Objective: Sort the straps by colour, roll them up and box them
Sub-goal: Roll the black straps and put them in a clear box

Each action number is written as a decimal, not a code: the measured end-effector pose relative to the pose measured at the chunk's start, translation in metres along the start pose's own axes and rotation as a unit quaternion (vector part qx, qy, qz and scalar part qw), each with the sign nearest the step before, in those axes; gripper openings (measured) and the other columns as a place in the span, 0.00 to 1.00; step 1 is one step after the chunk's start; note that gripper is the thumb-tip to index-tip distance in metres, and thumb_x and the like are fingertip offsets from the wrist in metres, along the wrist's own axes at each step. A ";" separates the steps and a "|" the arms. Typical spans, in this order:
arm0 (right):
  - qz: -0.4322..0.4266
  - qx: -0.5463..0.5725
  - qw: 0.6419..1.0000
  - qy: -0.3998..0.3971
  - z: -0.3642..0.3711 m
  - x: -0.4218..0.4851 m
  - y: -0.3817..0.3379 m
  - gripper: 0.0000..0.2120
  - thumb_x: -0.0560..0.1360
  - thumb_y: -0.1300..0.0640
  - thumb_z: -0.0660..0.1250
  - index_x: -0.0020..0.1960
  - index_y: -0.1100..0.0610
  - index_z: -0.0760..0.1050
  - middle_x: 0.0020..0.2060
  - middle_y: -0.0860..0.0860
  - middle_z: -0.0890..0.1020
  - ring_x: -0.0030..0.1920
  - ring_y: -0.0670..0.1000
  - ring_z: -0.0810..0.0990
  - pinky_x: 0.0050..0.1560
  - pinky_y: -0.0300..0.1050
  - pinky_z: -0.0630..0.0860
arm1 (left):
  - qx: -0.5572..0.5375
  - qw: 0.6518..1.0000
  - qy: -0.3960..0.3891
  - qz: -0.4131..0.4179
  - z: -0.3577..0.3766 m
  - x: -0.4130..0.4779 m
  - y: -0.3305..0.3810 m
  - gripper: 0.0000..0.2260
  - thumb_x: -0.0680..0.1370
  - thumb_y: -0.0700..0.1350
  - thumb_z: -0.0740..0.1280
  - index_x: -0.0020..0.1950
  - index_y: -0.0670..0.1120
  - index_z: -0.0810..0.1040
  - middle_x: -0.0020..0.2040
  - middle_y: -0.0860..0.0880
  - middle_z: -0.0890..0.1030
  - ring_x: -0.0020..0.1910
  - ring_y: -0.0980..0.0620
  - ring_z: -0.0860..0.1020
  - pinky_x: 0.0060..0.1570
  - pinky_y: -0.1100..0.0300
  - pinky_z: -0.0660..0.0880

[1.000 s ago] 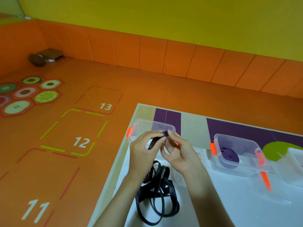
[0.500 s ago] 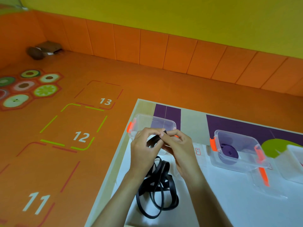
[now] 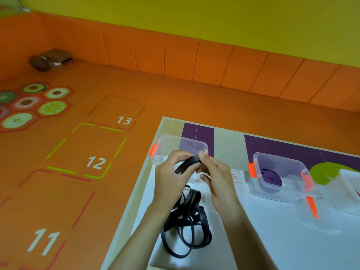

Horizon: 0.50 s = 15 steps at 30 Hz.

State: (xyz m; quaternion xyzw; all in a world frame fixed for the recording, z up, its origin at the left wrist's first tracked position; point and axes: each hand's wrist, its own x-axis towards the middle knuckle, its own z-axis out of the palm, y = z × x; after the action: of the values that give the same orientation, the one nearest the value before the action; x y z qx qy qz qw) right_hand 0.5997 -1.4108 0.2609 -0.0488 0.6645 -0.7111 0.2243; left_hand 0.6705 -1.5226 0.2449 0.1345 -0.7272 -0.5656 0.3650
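While left grip (image 3: 169, 175) and right grip (image 3: 218, 176) pinch the black flat strap (image 3: 188, 163), the clear orange-clipped plastic box (image 3: 282, 160) holds a purple strap roll (image 3: 271, 179); white tabletop (image 3: 272, 242), orange floor (image 3: 175, 98).

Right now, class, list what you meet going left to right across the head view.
Fruit hexagons, floor number 12, corner clear box, second clear box holding a purple strap roll, white container at the right edge.

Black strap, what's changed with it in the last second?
The left hand and right hand closed together, then eased apart, so a longer stretch of the black strap now shows between them. Both kept their hold. Its loose loops stayed on the table; the purple roll stayed in its box.
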 end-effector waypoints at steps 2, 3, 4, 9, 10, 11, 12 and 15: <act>0.005 0.011 1.000 -0.016 -0.002 0.000 0.000 0.19 0.78 0.44 0.72 0.46 0.61 0.83 0.39 0.53 0.81 0.45 0.48 0.80 0.56 0.47 0.75 | 0.000 1.000 -0.006 -0.009 0.000 0.002 0.003 0.14 0.74 0.40 0.80 0.53 0.55 0.81 0.48 0.62 0.85 0.52 0.59 0.85 0.53 0.69 0.77; 0.009 0.022 0.999 -0.026 -0.003 -0.001 -0.001 0.18 0.78 0.44 0.72 0.46 0.60 0.82 0.40 0.53 0.81 0.45 0.48 0.80 0.57 0.47 0.75 | 0.006 1.000 -0.007 -0.009 0.001 0.002 0.004 0.15 0.74 0.41 0.80 0.53 0.57 0.81 0.48 0.63 0.85 0.53 0.60 0.84 0.53 0.70 0.76; 0.011 0.037 0.999 -0.034 -0.003 -0.001 0.000 0.17 0.77 0.45 0.73 0.46 0.60 0.81 0.40 0.53 0.81 0.45 0.48 0.80 0.57 0.47 0.76 | 0.016 1.000 -0.007 -0.005 0.001 0.002 0.005 0.16 0.74 0.41 0.80 0.52 0.59 0.80 0.48 0.64 0.85 0.52 0.61 0.84 0.52 0.71 0.76; 0.005 0.107 0.994 -0.025 0.002 -0.004 -0.001 0.07 0.78 0.60 0.74 0.52 0.60 0.77 0.42 0.57 0.86 0.46 0.53 0.86 0.58 0.50 0.79 | 0.038 0.998 -0.023 0.040 0.007 -0.004 -0.002 0.11 0.76 0.37 0.77 0.55 0.50 0.83 0.50 0.59 0.85 0.53 0.56 0.84 0.54 0.63 0.79; 0.001 0.106 0.994 -0.009 0.004 -0.004 -0.001 0.07 0.78 0.63 0.73 0.52 0.59 0.77 0.42 0.57 0.87 0.45 0.53 0.87 0.58 0.50 0.79 | 0.038 0.998 -0.022 0.040 0.008 -0.005 -0.004 0.11 0.76 0.37 0.77 0.54 0.48 0.82 0.49 0.59 0.85 0.53 0.56 0.84 0.54 0.62 0.79; -0.005 0.102 0.995 0.002 0.006 -0.005 -0.001 0.07 0.78 0.64 0.73 0.52 0.59 0.77 0.42 0.57 0.87 0.45 0.54 0.87 0.57 0.50 0.80 | 0.033 0.999 -0.019 0.033 0.009 -0.005 -0.004 0.10 0.76 0.36 0.77 0.54 0.48 0.82 0.49 0.58 0.85 0.53 0.55 0.84 0.54 0.63 0.79; -0.010 0.100 0.995 0.009 0.007 -0.005 -0.001 0.07 0.77 0.65 0.74 0.53 0.60 0.77 0.42 0.58 0.87 0.45 0.55 0.87 0.58 0.51 0.80 | 0.023 0.999 -0.016 0.023 0.010 -0.005 -0.004 0.10 0.76 0.36 0.77 0.53 0.48 0.82 0.48 0.58 0.85 0.52 0.55 0.84 0.53 0.64 0.79; -0.012 0.126 0.992 0.008 0.009 -0.006 -0.001 0.11 0.77 0.65 0.74 0.56 0.61 0.76 0.44 0.59 0.87 0.49 0.56 0.87 0.62 0.52 0.80 | -0.019 1.000 0.000 -0.001 0.010 -0.007 -0.003 0.11 0.75 0.35 0.78 0.51 0.48 0.82 0.47 0.58 0.86 0.51 0.55 0.85 0.52 0.69 0.77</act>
State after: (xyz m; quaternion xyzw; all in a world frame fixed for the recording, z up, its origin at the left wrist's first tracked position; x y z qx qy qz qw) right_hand 0.6080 -1.4163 0.2644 -0.0221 0.5713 -0.7919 0.2148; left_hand 0.6679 -1.5126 0.2390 0.1288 -0.7162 -0.5795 0.3669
